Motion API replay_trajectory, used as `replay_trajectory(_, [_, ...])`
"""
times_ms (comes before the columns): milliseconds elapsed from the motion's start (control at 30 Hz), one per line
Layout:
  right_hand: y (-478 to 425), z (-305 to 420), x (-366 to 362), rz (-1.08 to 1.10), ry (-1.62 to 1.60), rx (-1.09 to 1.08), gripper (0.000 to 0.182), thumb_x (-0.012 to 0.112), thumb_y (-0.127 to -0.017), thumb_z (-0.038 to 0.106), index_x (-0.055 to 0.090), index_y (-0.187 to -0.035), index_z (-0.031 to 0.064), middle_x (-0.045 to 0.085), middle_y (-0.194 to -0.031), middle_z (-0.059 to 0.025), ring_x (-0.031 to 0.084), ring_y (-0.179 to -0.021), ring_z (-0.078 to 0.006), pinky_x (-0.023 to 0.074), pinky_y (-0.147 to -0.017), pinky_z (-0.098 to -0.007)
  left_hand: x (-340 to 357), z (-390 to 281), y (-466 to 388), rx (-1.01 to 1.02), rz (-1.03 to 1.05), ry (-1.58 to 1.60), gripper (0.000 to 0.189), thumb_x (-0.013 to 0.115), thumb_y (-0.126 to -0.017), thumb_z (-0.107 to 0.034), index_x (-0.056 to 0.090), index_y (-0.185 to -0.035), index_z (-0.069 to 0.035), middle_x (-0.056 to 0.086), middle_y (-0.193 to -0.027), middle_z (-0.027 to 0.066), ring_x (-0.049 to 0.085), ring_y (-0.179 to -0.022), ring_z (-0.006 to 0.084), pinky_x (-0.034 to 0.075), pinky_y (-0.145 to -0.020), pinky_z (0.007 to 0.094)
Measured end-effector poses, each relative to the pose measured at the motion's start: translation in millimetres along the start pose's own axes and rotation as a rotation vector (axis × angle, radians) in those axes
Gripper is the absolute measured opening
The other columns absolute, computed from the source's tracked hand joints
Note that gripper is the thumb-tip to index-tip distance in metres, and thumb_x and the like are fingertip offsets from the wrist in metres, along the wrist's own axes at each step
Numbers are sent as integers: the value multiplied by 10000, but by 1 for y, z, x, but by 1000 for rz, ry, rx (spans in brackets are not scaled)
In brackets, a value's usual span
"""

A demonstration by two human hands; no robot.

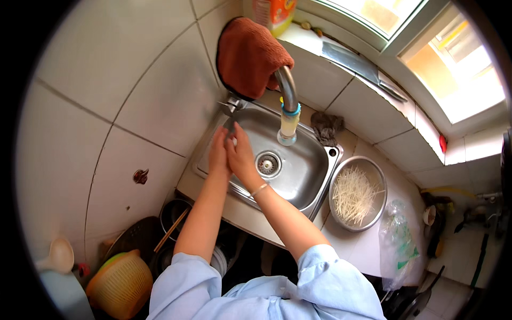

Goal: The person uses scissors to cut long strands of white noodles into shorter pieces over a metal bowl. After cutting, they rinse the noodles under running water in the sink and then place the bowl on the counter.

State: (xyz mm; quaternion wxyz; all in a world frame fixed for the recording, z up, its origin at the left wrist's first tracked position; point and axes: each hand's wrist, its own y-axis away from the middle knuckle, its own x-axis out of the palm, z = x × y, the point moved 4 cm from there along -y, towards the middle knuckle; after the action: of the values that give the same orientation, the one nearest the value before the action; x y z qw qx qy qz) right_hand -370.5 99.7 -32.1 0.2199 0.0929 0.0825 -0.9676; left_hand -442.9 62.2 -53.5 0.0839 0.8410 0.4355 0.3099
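Note:
Over the left side of a stainless steel sink (308,172), my left hand (219,154) and my right hand (241,154) are pressed together, palms facing, fingers towards the back rim. A small whitish spot shows between the fingers; blur hides what it is and whether either hand grips anything. A bracelet (259,190) circles my right wrist. To the right of my hands hangs a curved metal faucet (287,86) with a clear and blue filter nozzle (289,127). No water stream is visible. Below the nozzle lies the drain strainer (268,164) in the basin floor.
Right of the sink stands a metal bowl (383,182) of thin white strips (356,196), beside a plastic bag (400,244). A brown-red cloth (252,56) drapes the faucet. A cleaver (352,62) lies on the windowsill. Lower left is a yellow basket (124,284).

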Motion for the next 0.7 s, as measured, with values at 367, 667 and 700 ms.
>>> replay_trajectory(367, [184,-79,-171,-555,-949,755,617,465,-964,396,294,-1391,-15,396,-1404,-186,353,-1335,-252,283,-1106,-381,67,179,122,-249,608,-635,433,595,-905,-258,517,-1252,-10,537,-1238,160,527,-1143,252,428,-944,349])
replay_trajectory(667, [257,-94,-316,-1028,-967,672,558,439,-954,448,354,-1375,92,438,-1367,-91,447,-1220,-231,325,-1072,-423,153,217,139,-77,638,-732,329,557,-875,-199,547,-1134,3,616,-994,219,599,-960,352,458,-845,419])
replay_trajectory(700, [259,-100,-335,-1009,-952,631,524,425,-964,406,353,-1375,88,437,-1369,-93,442,-1228,-234,332,-1069,-425,156,217,140,-101,647,-749,315,554,-870,-187,551,-1118,7,618,-963,215,603,-922,341,460,-820,417])
